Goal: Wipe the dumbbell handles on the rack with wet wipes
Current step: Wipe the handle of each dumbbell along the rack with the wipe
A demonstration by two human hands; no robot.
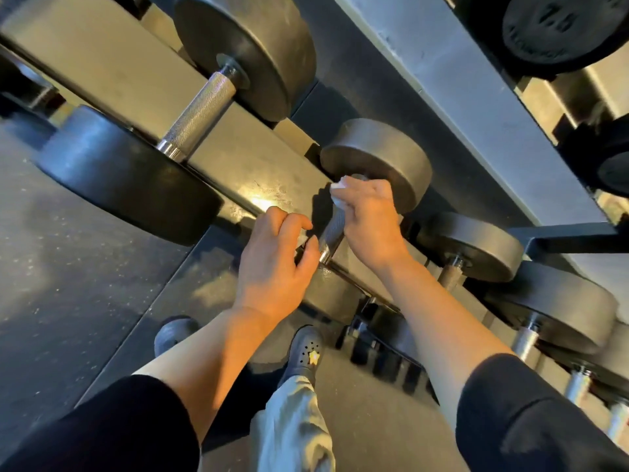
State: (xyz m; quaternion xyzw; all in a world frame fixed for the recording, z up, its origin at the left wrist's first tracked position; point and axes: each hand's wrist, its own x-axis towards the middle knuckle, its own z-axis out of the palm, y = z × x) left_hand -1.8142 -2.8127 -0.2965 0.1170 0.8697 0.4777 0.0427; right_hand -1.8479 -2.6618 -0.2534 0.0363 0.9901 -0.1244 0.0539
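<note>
On the rack (258, 172), a small black dumbbell (377, 158) lies with its knurled steel handle (333, 229) pointing toward me. My right hand (371, 226) grips the upper part of that handle through a white wet wipe (340, 187), which bunches out above my fingers. My left hand (275, 264) sits at the handle's near chrome collar with fingers curled, and thumb and fingers pinch a small white scrap (302, 240) that looks like a wipe. The dumbbell's near head is hidden under my hands.
A larger dumbbell (245, 52) with a bare knurled handle (199, 117) lies to the left. Smaller dumbbells (473, 247) continue to the right, and an upper shelf holds more weights (558, 28). Below are the dark rubber floor (75, 274) and my shoes (304, 349).
</note>
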